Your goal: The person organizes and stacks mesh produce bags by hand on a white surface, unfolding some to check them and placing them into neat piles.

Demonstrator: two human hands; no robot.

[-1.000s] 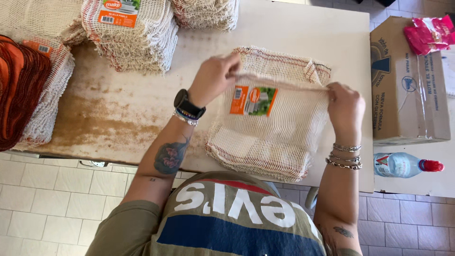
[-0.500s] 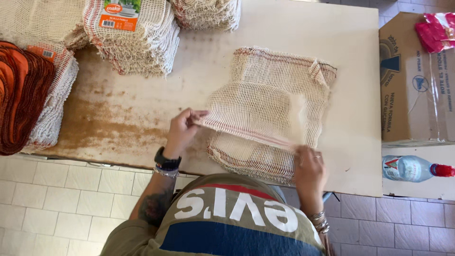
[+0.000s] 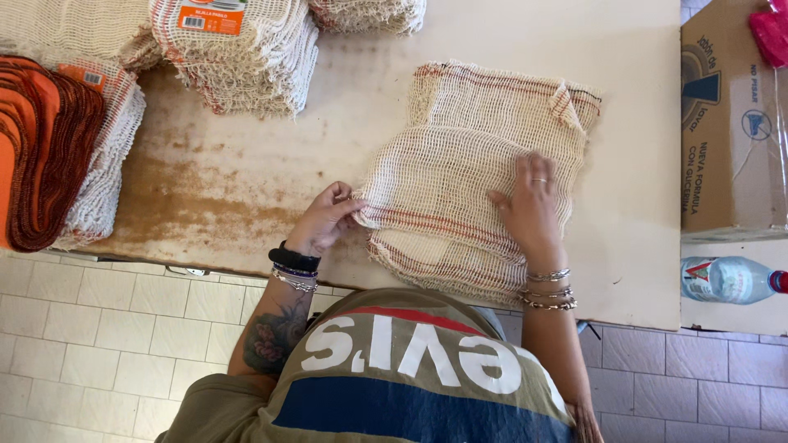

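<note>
A cream woven net cloth with red stripes lies folded on top of a small pile of the same cloths on the worn white table. My left hand pinches the cloth's left edge between thumb and fingers. My right hand lies flat, fingers spread, pressing on the cloth's right part. Both wrists carry bracelets, and a black watch sits on the left one.
More stacks of net cloths with an orange label stand at the back left, another stack at the back. Orange cloths pile at the far left. A cardboard box and a plastic bottle sit right.
The cloth was held up with its label showing, then folded down onto the pile. My right hand has moved from the near edge up onto the cloth and now presses it flat.
</note>
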